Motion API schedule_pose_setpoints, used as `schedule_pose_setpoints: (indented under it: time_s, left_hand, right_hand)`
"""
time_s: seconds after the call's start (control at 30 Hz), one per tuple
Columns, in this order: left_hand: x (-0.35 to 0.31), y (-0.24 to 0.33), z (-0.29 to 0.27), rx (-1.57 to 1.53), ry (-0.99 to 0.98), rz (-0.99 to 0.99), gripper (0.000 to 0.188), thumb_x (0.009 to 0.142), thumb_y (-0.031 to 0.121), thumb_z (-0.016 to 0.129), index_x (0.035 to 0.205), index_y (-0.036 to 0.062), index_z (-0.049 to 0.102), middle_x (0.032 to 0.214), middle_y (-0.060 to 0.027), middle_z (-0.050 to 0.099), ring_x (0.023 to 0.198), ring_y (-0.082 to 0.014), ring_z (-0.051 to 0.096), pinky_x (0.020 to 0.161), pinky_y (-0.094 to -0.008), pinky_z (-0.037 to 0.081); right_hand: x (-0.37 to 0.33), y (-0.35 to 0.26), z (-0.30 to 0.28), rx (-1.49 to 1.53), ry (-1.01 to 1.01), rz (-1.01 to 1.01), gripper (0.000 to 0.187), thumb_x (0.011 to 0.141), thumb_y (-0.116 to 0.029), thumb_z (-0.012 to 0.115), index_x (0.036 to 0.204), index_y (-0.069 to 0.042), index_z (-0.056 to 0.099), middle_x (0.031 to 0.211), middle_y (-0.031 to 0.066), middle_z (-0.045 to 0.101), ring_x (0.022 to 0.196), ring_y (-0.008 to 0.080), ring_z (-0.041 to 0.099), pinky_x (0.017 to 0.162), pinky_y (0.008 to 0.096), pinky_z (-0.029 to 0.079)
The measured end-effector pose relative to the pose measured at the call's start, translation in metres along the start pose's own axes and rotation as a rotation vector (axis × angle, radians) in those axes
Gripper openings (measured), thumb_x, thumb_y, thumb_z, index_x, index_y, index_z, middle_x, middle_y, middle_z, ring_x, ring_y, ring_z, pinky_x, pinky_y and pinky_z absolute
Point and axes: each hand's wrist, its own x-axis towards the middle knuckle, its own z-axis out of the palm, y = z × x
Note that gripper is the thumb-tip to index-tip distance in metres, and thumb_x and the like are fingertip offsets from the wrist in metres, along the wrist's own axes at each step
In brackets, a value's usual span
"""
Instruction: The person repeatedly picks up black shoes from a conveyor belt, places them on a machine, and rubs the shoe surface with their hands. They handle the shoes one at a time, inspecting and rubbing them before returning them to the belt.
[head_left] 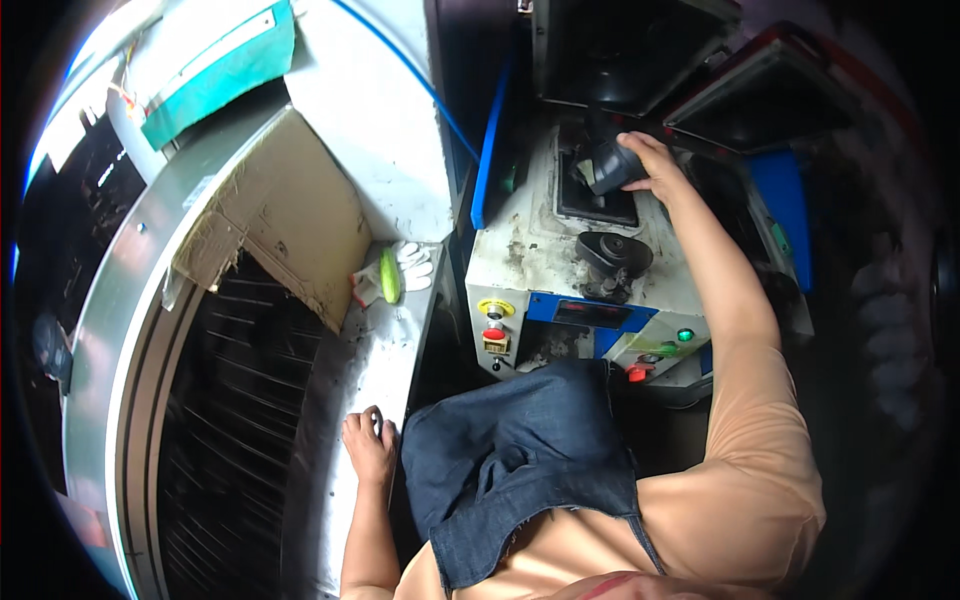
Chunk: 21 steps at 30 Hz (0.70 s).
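Observation:
My right hand [655, 165] reaches far forward, its fingers wrapped round a dark cup-shaped piece [612, 168]. That piece is tilted over the dark recessed opening [598, 208] in the top of a white machine [520, 225]. Just nearer to me on the machine sits a black oval part [615, 252] with a round raised centre. My left hand [370, 447] rests at the edge of a metal ledge [370, 375], with fingers curled in. Something dark shows between its thumb and forefinger, too small to make out.
A red push-button [493, 334], a green lit button [685, 335] and a red knob [640, 373] line the machine's front. Dark hinged lids [765, 90] stand raised behind. Leftward are white gloves [412, 268], a green cucumber-like object [389, 277], cardboard [290, 210] and a dark strip curtain [235, 380].

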Motion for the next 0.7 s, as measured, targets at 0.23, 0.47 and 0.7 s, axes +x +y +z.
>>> schedule_pose_setpoints:
  time_s: [0.23,0.47,0.7]
  left_hand:
    - [0.005,0.002,-0.001,-0.661,-0.084,-0.179,0.047,0.095,0.019,0.066,0.135,-0.0013,0.056,0.115,-0.0129,0.067,0.099,-0.0188,0.063,0.085,-0.0329,0.049]
    - [0.021,0.216,-0.029,-1.724,-0.439,0.149,0.117,0.076,0.068,0.072,0.159,0.0086,0.016,0.156,-0.0174,0.037,0.143,-0.0324,0.039,0.119,-0.0491,0.027]
    - [-0.022,0.174,-0.079,-2.209,0.012,-0.61,0.05,0.088,0.036,0.069,0.128,0.0069,0.058,0.123,-0.0125,0.066,0.114,-0.0315,0.064,0.104,-0.0513,0.049]
  right_hand:
    - [-0.141,-0.008,-0.014,0.569,-0.403,-0.069,0.062,0.091,-0.049,0.063,0.135,-0.006,0.055,0.123,0.0115,0.067,0.108,0.027,0.067,0.088,0.0512,0.058]
    - [-0.267,0.038,0.053,1.019,-0.663,0.097,0.058,0.094,-0.046,0.06,0.137,-0.007,0.054,0.125,0.0091,0.066,0.11,0.0254,0.067,0.08,0.0454,0.059]
    - [-0.326,0.068,0.114,0.479,-1.085,-0.139,0.075,0.095,-0.048,0.062,0.151,-0.006,0.033,0.1,0.0004,0.054,0.095,0.0126,0.058,0.084,0.0286,0.053]
